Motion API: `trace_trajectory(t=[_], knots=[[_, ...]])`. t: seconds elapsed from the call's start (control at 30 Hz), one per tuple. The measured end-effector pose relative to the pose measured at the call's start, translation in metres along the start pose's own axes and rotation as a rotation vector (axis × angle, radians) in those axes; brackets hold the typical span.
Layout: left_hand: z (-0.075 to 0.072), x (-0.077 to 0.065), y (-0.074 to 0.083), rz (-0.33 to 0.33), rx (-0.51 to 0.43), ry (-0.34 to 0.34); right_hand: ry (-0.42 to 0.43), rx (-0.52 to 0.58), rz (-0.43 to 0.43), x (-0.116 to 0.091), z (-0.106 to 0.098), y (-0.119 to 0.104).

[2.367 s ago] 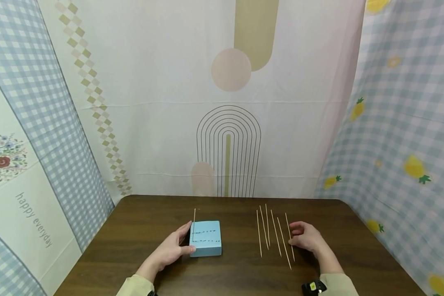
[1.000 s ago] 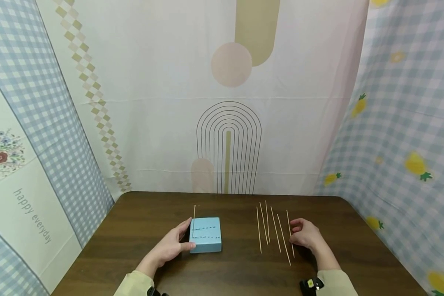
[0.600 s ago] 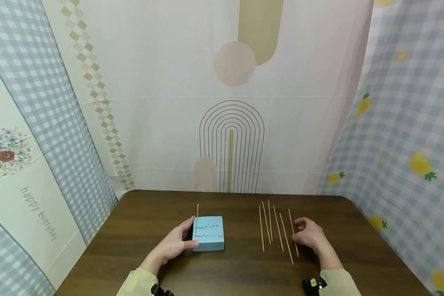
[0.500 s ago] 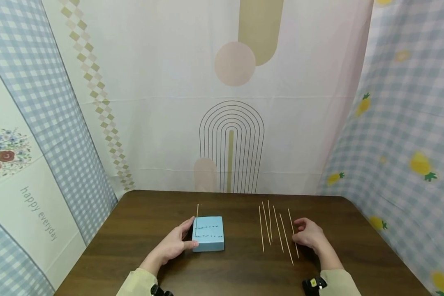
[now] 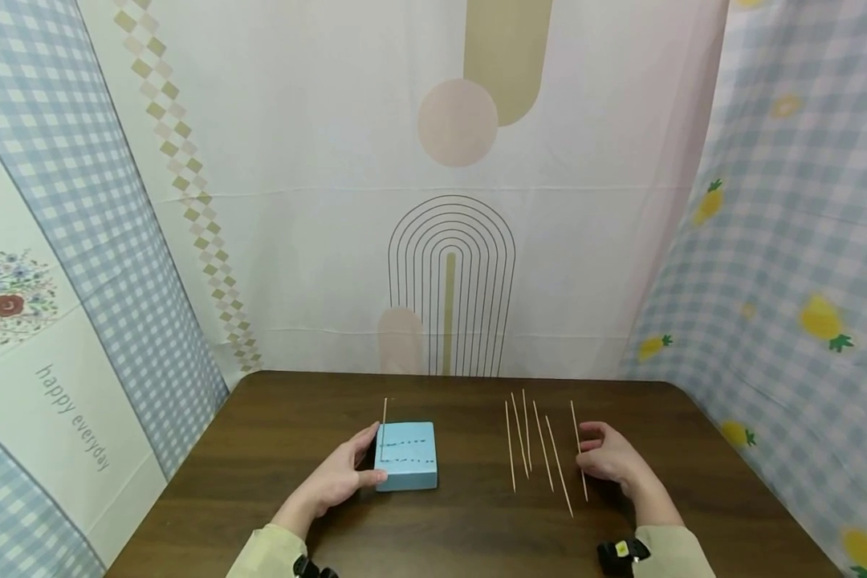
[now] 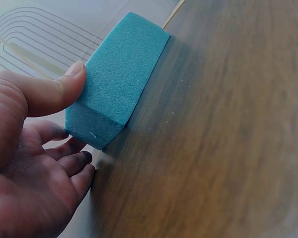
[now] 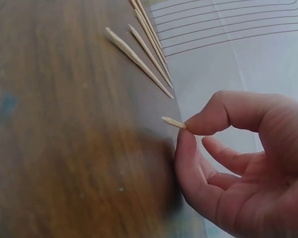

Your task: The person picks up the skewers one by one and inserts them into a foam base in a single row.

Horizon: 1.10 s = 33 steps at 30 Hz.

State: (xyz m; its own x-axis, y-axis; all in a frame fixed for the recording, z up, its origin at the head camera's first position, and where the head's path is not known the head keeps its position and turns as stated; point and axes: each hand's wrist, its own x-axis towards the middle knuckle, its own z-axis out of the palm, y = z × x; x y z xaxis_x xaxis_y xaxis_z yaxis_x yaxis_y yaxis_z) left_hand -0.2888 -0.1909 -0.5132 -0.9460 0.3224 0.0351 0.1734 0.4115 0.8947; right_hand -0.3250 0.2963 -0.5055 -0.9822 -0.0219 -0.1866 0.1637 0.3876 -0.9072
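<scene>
A light blue foam block with two rows of dark marks on top lies at the table's middle left. My left hand holds its left side, thumb at the near corner. One thin wooden skewer stands up from the block near its left edge. To the right, my right hand pinches another skewer between thumb and index finger. The right wrist view shows the pointed end of that skewer sticking out past the fingertips. Several loose skewers lie left of this hand, roughly side by side.
The brown wooden table ends at a patterned white cloth behind it. A blue checked cloth hangs along the right side, and another checked cloth hangs on the left.
My right hand has shifted slightly right with the pinched skewer, which now lies farther from the other skewers. My left hand and the block keep their place.
</scene>
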Motion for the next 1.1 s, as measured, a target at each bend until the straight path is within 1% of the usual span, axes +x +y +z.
trace_trajectory(t=[0.2, 0.43, 0.57, 0.67, 0.9, 1.1], knots=[[0.000, 0.000, 0.000, 0.000, 0.007, 0.004, -0.009, 0.029, 0.011, -0.002, -0.001, -0.007], [0.000, 0.000, 0.000, 0.002, 0.010, 0.000, -0.024, 0.082, -0.007, -0.006, 0.000, -0.015], [0.000, 0.000, 0.000, 0.003, 0.011, 0.001, -0.050, 0.085, -0.048, -0.007, 0.001, -0.020], [0.001, 0.000, 0.000, 0.003, 0.009, 0.003, -0.067, 0.107, -0.079, -0.008, 0.002, -0.024], [0.001, 0.000, 0.000, -0.002, 0.006, -0.003, -0.121, 0.206, -0.123, -0.013, 0.007, -0.038], [0.000, 0.001, 0.001, -0.005, 0.009, 0.000, -0.159, 0.257, -0.163, -0.017, 0.010, -0.048]])
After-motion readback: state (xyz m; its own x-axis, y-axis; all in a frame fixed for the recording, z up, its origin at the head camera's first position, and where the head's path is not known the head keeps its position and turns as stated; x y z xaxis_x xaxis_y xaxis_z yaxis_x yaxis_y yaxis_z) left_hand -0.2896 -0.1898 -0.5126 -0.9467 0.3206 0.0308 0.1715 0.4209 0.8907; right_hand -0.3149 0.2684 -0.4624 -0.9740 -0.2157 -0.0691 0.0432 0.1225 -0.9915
